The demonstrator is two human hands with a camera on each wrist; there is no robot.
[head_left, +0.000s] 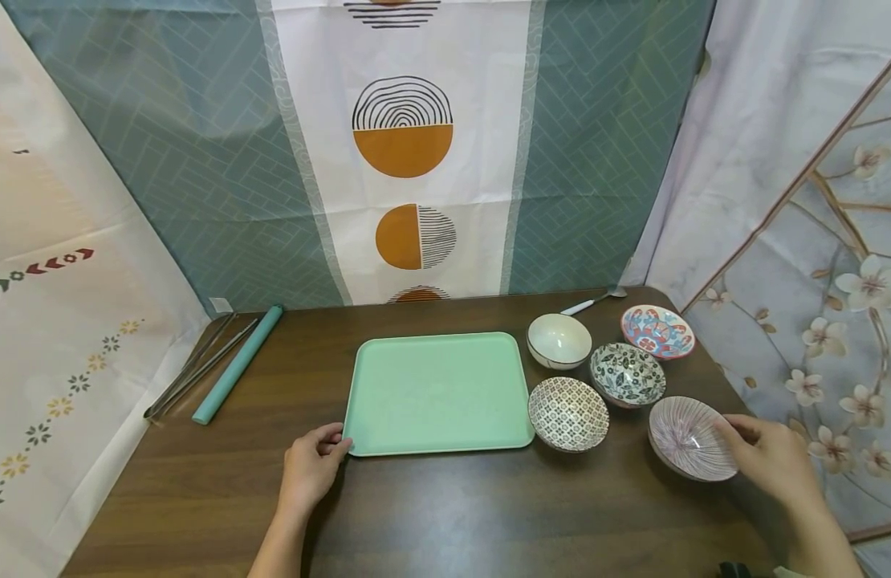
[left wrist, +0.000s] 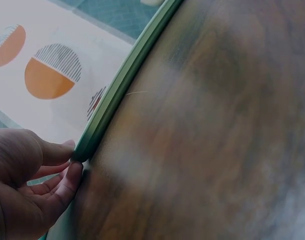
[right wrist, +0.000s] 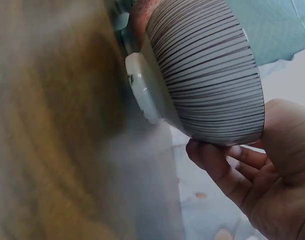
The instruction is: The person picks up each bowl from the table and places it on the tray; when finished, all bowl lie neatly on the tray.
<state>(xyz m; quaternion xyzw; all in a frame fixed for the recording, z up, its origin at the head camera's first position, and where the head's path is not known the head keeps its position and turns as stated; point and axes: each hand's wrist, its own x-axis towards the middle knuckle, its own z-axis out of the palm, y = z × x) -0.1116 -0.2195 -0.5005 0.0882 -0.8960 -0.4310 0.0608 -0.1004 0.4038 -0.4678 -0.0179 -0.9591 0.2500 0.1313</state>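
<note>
A pale green rectangular tray (head_left: 438, 393) lies flat on the table. My left hand (head_left: 314, 468) pinches its near left corner between thumb and fingers; the left wrist view shows the tray's rim (left wrist: 110, 102) at the fingertips. On the right, my right hand (head_left: 774, 457) grips a bowl with thin purple-brown lines (head_left: 691, 440) by its right side, thumb over the rim and fingers beneath. In the right wrist view this bowl (right wrist: 207, 75) shows its lined outside and white foot. Whether the foot touches the table I cannot tell.
Right of the tray stand a brown-patterned bowl (head_left: 568, 414), a white bowl (head_left: 559, 341), a dark floral bowl (head_left: 628, 375) and a red-blue bowl (head_left: 658, 331). Behind them lies a white-handled spoon (head_left: 579, 307). A teal roll (head_left: 238, 365) and metal tongs (head_left: 200, 369) lie at the left.
</note>
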